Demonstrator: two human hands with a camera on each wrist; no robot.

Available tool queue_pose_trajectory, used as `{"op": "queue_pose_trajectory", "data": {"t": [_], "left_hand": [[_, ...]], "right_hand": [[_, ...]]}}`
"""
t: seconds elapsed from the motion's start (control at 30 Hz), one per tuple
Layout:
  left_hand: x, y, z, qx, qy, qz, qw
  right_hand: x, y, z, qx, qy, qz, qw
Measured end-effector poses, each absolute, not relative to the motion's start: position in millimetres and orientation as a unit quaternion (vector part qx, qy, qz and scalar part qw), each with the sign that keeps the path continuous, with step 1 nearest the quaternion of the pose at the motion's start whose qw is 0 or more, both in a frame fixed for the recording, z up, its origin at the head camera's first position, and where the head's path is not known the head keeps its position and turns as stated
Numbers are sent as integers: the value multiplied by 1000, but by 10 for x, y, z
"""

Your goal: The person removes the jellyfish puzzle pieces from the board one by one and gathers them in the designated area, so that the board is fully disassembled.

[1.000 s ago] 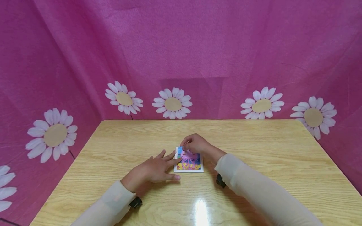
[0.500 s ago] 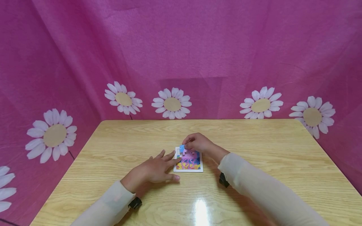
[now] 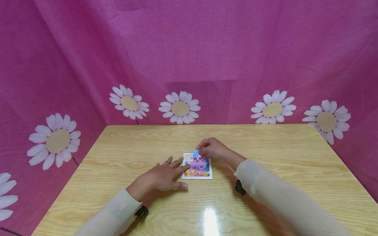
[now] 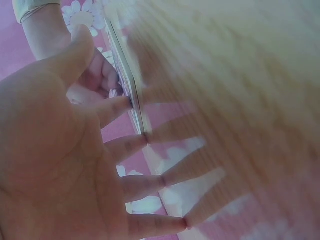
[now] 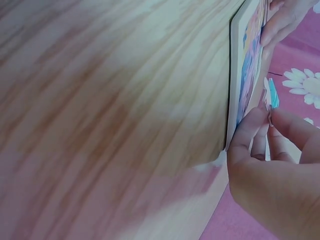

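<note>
- Grip of the right hand (image 3: 214,149) is pinched together, thumb and fingers clamped on a blue-and-pink puzzle piece (image 3: 196,153).
- That piece is up off the board, tilted, over the far side of the puzzle board (image 3: 197,178).
- Left hand (image 3: 162,176) isn't gripping anything, fingers spread apart, a couple of them touching the board's left side.
- Board's flat on the bench (image 3: 141,141), white rim, pink tentacled creature on it, pale patch at far left.
- Pale sleeves (image 3: 109,209) on both arms, black strap (image 3: 141,212) at the left wrist.
- Pink cloth (image 3: 192,49) with white daisies (image 3: 179,108) hangs behind, beyond the far edge.
</note>
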State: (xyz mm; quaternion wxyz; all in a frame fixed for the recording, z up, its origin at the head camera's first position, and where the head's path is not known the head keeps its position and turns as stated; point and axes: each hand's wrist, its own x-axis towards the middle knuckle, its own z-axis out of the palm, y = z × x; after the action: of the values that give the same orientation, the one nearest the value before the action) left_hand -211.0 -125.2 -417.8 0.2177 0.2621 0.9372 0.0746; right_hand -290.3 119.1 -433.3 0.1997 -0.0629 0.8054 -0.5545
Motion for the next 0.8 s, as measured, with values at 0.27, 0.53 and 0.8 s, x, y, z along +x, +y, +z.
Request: {"op": "queue_pose_trajectory", "data": {"t": [0.27,0.53,0.8], "left_hand": [[-2115,-1251,-4186,264,937,80,216],[-2109,-1255,-4192,259,936,89,220],[-2106,-1259,-4182,261,935,92,220]], "right_hand": [[-2882,1331,-4316,-63,803,-558,199],[-2887,1463,-4337,-67,792,-570,207],[-2859,1621,-4331,-78,806,-551,201]]}}
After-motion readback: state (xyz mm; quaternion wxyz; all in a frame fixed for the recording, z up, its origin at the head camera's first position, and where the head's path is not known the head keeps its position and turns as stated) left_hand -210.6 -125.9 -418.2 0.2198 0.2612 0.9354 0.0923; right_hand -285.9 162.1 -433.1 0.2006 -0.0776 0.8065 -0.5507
